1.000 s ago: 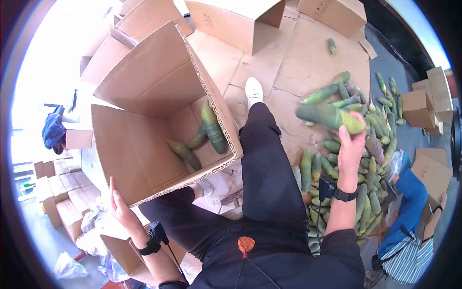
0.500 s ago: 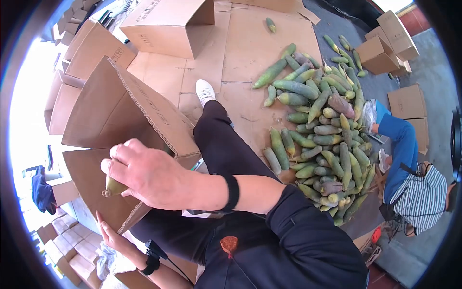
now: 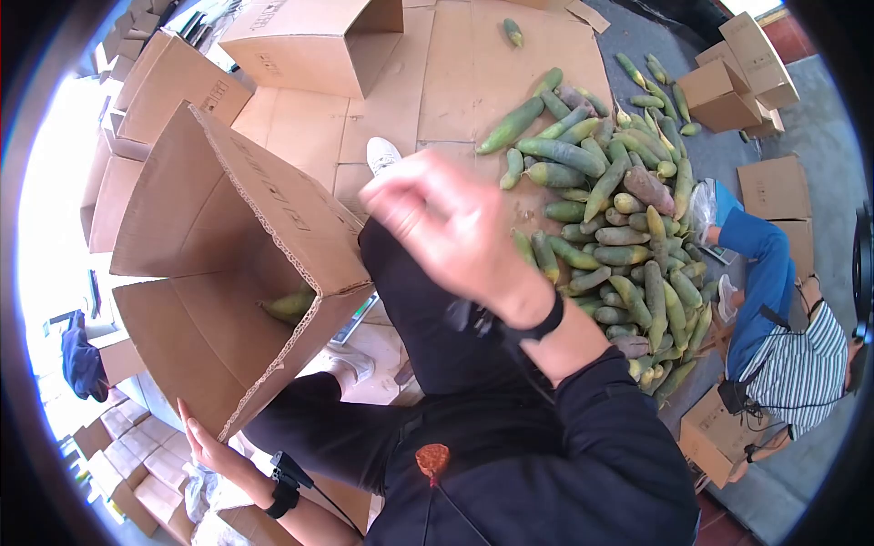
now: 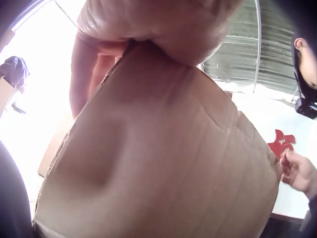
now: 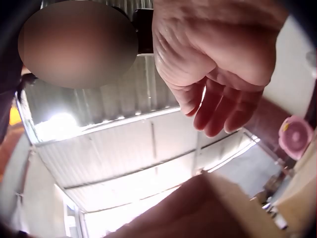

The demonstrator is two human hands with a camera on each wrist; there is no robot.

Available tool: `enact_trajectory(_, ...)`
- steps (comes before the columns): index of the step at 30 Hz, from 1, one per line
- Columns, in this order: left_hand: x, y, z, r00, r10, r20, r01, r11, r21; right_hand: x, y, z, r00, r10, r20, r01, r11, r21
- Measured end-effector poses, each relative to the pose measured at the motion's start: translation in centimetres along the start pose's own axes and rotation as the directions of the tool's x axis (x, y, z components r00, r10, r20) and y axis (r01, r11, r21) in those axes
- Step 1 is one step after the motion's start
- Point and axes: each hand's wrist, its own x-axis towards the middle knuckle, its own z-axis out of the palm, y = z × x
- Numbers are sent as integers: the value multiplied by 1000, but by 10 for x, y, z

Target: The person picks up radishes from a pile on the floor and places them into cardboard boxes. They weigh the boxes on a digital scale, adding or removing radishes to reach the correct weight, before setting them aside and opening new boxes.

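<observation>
A tall cardboard box (image 3: 187, 328) stands tilted at the left of the head view, its mouth facing the person. A green radish-like vegetable (image 3: 289, 308) shows inside; its far end and the box's depth are partly hidden. My left hand (image 3: 218, 458) holds the near left edge, and in the left wrist view the hand (image 4: 153, 27) has the cardboard corner between fingers and palm. Blurred, my right hand (image 3: 451, 232) is above the knee between box and pile, holding nothing; its fingers (image 5: 213, 114) hang loosely bent in the right wrist view.
A large pile of green vegetables (image 3: 624, 234) covers the floor on the right. Another open box (image 3: 291, 45) lies beyond the held one. At the right sits a person in a striped top (image 3: 806, 364), near more boxes (image 3: 719, 96). Flattened cardboard (image 3: 464, 91) lines the floor.
My right hand carried a vegetable from the pile to the box, let it go, and has moved back rightward, empty. The left hand stays at the box edge. The head view has shifted right.
</observation>
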Motion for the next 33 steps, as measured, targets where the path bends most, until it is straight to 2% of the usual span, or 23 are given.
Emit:
enact_trajectory(1,-1,1,0,1000,-1,4,1,1000,6,-2,22,-17,991,130,-42,-132,991,-32)
enact_trajectory(2,-1,1,1,1000,15,6,-15,1000,17,-5,47,-38,944,325,-56,-328,944,-43)
enact_trajectory(3,-2,1,1,999,32,6,-32,999,28,-16,94,-58,942,318,-110,-332,933,-141)
enact_trajectory(5,-3,4,1,1000,29,3,-29,998,56,-46,167,-102,873,449,-190,-487,811,-325)
enact_trajectory(7,-4,4,2,1000,28,-6,-27,996,83,-91,231,-145,825,524,-212,-530,587,-613)
enact_trajectory(9,-2,3,1,1000,13,-1,-13,997,70,-126,249,-165,721,643,-258,-550,306,-777)
enact_trajectory(13,-3,5,2,1000,0,7,-1,999,51,-175,270,-181,486,819,-305,-520,-10,-854)
enact_trajectory(17,-2,5,-1,1000,-15,-11,16,997,74,-195,292,-181,353,896,-270,-484,-72,-872)
enact_trajectory(19,-2,3,-2,1000,-14,-23,15,997,75,-200,299,-177,379,880,-285,-443,-98,-891)
enact_trajectory(20,-1,2,-3,999,-26,-21,28,997,68,-200,302,-177,350,894,-280,-447,-103,-889)
enact_trajectory(24,-3,5,-3,1000,-23,-20,25,995,98,-224,326,-177,363,906,-215,-425,-44,-904)
enact_trajectory(26,-5,9,1,999,-34,-30,36,996,84,-228,328,-175,286,934,-216,-318,-120,-940)
enact_trajectory(29,-4,12,4,999,-25,-25,27,996,79,-253,335,-175,363,895,-259,-366,-119,-923)
enact_trajectory(33,-5,10,3,1000,-9,-6,9,999,39,-261,309,-167,376,879,-292,-386,-138,-912)
